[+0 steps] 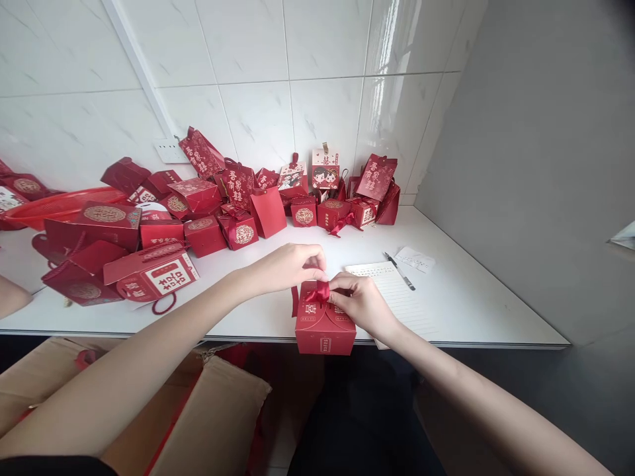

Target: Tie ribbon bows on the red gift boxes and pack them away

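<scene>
At the table's front edge stands a red gift box with pale printed characters and curved closing flaps on top. A dark red satin ribbon lies gathered over the flaps. My left hand comes in from the left, its thumb and forefinger pinched on the ribbon's upper part. From the right, my right hand pinches the ribbon close to the box top. The ribbon's exact knot or loop is partly hidden by my fingers. A strip of the ribbon hangs at the box's left side.
Several red and white gift boxes crowd the white table along the tiled wall. A red plastic basket is among them. Right of my box lie a lined notepad and a pen. An open cardboard carton stands below.
</scene>
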Available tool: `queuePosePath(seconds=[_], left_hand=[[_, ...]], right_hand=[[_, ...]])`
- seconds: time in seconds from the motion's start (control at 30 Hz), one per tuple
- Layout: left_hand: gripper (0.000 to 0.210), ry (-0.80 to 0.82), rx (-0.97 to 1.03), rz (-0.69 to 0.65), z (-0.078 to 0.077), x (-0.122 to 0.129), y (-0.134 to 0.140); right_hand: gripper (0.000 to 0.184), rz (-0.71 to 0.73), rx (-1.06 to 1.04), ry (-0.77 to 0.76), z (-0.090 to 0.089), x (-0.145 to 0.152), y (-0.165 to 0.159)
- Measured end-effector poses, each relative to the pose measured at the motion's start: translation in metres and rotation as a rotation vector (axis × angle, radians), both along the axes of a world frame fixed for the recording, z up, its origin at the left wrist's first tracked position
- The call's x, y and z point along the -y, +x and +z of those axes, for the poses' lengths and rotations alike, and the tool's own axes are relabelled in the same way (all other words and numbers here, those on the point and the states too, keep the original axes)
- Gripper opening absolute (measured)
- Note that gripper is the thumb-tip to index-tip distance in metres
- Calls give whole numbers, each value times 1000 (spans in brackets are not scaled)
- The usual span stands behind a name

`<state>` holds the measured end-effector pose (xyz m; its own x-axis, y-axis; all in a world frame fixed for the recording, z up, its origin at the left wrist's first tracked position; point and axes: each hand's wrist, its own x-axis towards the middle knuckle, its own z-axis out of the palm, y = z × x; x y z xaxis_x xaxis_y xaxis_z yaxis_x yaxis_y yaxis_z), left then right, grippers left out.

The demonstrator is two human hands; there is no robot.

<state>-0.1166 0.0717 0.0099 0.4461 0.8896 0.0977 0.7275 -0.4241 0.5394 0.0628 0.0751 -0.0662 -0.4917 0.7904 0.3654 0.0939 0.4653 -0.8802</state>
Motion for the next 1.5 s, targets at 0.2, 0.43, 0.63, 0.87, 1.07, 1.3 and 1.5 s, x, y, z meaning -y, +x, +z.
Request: queuePosePath(seconds=[0.2,0.43,0.63,0.87,1.07,1.3,1.5], left_hand=[[15,-131,166,40,-23,-2,-9],[13,50,97,-53,-34,9,-12],[13,138,144,17,-44,29,-1],[14,115,218,251,-60,35,11],[15,-16,368,268,-61,34,14],[29,-154,529,201,-63,37,14],[35,-212,642,232,-66,35,17]], right_hand=[[13,-34,-10,-57,0,-1,-1],[14,-62,-5,-142,4,2,-2],[8,-97,-36,-173,5,3,-4],[7,-81,-26,-163,6,3,-2],[16,0,-21,-100,6,-1,2],[15,2,37,-72,8,-2,4],[8,-18,51,8,6,-2,3]])
